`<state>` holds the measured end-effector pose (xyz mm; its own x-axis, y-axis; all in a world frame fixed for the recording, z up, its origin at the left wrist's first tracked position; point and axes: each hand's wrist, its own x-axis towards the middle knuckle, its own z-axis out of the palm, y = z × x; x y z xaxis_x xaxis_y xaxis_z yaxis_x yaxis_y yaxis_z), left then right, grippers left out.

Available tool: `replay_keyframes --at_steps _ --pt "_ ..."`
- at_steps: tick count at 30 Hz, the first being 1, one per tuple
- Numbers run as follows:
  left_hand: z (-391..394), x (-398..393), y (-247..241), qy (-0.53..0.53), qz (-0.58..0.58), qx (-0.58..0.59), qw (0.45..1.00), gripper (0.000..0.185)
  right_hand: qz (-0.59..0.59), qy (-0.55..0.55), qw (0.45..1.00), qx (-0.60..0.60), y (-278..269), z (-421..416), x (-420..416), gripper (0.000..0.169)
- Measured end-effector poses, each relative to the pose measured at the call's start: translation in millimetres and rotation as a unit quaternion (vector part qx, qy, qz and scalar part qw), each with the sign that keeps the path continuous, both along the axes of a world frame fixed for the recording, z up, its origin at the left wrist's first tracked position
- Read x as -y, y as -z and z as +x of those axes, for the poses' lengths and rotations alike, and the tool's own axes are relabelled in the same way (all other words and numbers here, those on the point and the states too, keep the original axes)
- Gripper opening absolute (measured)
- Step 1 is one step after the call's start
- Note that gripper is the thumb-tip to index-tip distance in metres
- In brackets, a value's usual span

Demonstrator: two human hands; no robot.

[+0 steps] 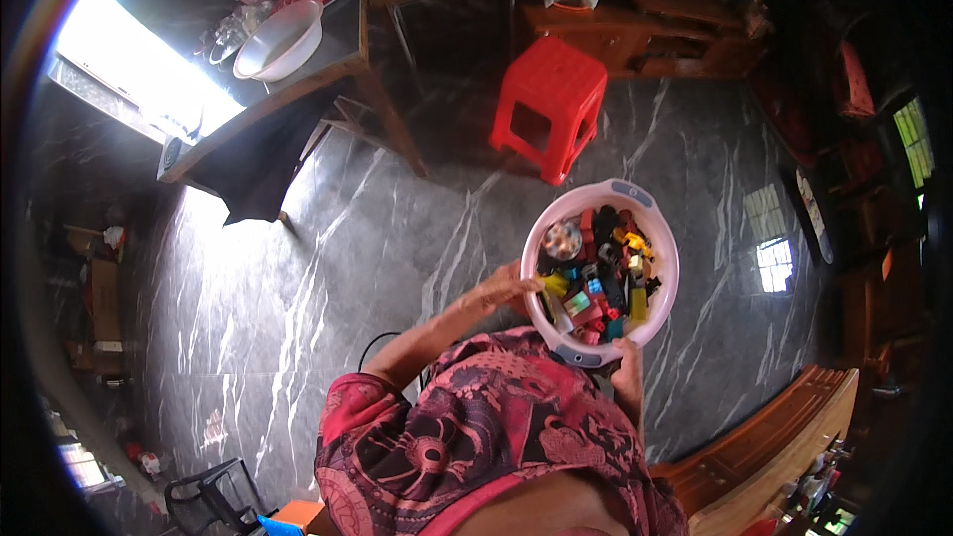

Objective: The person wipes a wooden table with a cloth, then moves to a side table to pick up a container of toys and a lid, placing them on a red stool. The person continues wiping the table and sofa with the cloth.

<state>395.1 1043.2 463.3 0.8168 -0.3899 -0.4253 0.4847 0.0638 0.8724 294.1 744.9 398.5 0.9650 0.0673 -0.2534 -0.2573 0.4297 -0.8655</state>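
A round pink plastic basin with grey grips is held up before my body. My left hand grips its rim on the left side, the thumb over the edge. At the near right, my right hand is closed on the rim beside a grey grip. Inside lies a jumble of small plastic toys, among them yellow, black, red and blue pieces. A clear ball with speckled contents rests against the basin's far left wall. The undersides of both hands are hidden by the basin.
A red plastic stool stands on the dark veined floor just beyond the basin. A table at the upper left bears a white basin. A wooden cabinet is at the lower right, a black chair at the lower left.
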Motion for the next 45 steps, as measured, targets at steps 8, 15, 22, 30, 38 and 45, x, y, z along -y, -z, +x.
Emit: replay_keyframes --at_steps 8,15,22,30,38,45 --pt "73 -161 -21 -0.210 -0.091 0.102 0.968 0.045 -0.015 0.051 0.998 0.031 50 23 11 0.023" --pt "118 -319 -166 -0.456 -0.234 0.130 0.849 0.107 0.006 0.075 0.996 -0.047 13 7 -2 0.025" --pt "160 -383 -215 -0.555 -0.272 0.145 0.773 0.098 0.157 0.234 0.957 -0.072 25 -43 -48 0.029" --pt "153 -430 -199 -0.600 -0.082 0.252 0.755 0.067 0.230 0.372 0.873 -0.217 27 -56 -92 0.022" --pt "98 -260 -201 -0.409 -0.009 0.381 0.829 0.045 0.277 0.426 0.848 -0.152 88 -76 -104 0.020" --pt "114 -110 -175 -0.184 -0.030 0.235 0.954 0.049 0.344 0.484 0.791 -0.151 113 -48 -125 0.024"
